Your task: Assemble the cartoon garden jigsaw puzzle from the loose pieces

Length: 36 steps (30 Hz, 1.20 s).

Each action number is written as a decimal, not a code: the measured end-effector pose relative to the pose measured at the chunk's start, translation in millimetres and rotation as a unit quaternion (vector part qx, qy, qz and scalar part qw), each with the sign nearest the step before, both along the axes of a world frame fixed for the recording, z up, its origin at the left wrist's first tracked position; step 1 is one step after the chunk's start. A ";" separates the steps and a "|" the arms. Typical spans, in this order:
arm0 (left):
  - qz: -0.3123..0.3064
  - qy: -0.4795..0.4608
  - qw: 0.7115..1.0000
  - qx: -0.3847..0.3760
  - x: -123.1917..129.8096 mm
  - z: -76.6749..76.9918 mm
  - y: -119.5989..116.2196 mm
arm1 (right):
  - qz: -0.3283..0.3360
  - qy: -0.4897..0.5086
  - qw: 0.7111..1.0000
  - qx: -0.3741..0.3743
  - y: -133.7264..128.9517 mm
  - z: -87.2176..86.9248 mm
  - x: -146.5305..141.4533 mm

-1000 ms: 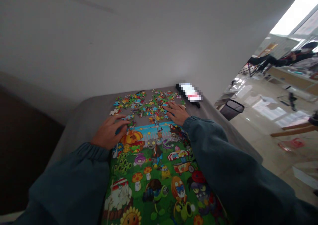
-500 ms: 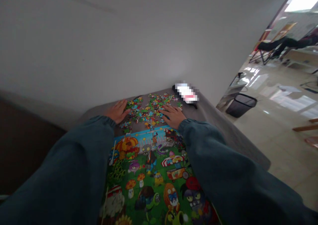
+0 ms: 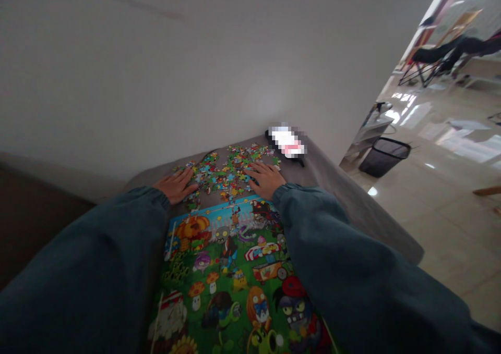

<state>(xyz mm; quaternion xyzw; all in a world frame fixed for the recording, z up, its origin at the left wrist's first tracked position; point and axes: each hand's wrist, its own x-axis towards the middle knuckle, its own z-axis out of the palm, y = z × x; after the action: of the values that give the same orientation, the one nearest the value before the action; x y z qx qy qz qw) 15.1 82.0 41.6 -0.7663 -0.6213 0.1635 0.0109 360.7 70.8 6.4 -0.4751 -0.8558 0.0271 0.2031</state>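
Note:
Loose jigsaw puzzle pieces [image 3: 213, 174] lie scattered over the far part of the grey-covered table. At the left edge of this spread rests my left hand [image 3: 175, 185], open, palm down, with the thumb pointing toward the pieces. My right hand [image 3: 266, 180] is also open and palm down at the right side, its fingertips over some of the pieces. Closer to me lies a colourful cartoon picture sheet [image 3: 230, 255] with plants, mushrooms and zombies, its upper edge just below the pieces. My sleeves cover parts of its sides.
A phone with a lit, blurred screen [image 3: 287, 141] sits at the back right of the table [image 3: 352, 223], against a pale wall [image 3: 219, 62]. On the floor to the right stands a dark mesh bin [image 3: 384, 157]. Farther off, a person's legs [image 3: 457, 49] stretch across a folding chair.
My left hand has shifted slightly left and down, uncovering some pieces near its fingertips. My right hand stays over the right side of the spread. The whole view has moved a little.

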 end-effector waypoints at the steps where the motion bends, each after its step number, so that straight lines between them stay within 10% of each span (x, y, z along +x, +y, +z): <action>1: 0.010 0.010 1.000 0.001 -1.7 3.0 -1.7 | -0.007 0.005 1.000 0.005 -0.4 0.8 -0.2; 7: -0.001 0.006 0.999 0.051 26.6 19.0 -0.8 | -0.043 0.016 0.999 0.021 -1.9 6.9 -0.1; 16: -0.056 -0.053 0.997 0.014 90.2 0.7 2.0 | -0.098 0.020 0.995 0.010 0.4 10.4 1.6; 23: -0.076 -0.081 0.993 0.033 97.3 11.4 5.9 | 0.020 0.006 0.999 0.026 1.2 2.1 0.6; 36: -0.099 -0.089 0.990 0.041 145.2 -2.3 18.5 | 0.011 0.038 0.999 0.018 3.9 6.9 3.2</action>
<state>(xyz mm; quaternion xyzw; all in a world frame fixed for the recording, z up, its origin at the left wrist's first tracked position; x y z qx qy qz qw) 160.3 100.6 39.3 -0.8342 -0.5474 0.0671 0.0035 363.9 74.8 13.2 -0.4604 -0.8531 0.0321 0.2434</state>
